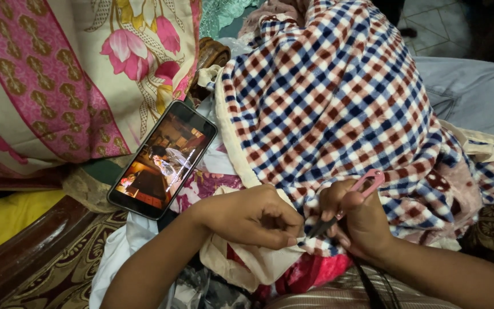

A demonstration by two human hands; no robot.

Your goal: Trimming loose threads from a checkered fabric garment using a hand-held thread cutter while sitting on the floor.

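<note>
A wooden sofa frame (24,252) carries a floral cushion (75,74) and a phone (162,159). The checked cloth (338,97), red, blue and white, lies over the lap. Left hand (253,217) pinches its edge; right hand (358,220) grips pink scissors (347,200).

A home, by the look of it, a sitting or sleeping corner used for hand sewing; a carved dark wooden frame (24,252) of a sofa or bed runs along the lower left, with patterned brown upholstery (58,280) beside it; a floral pink and cream cloth (58,74) drapes behind; a smartphone (162,159) playing a video leans against it; heaped household fabrics, among them a checked fleece blanket (338,97), lie around; tiled floor (430,26) shows at top right
</note>
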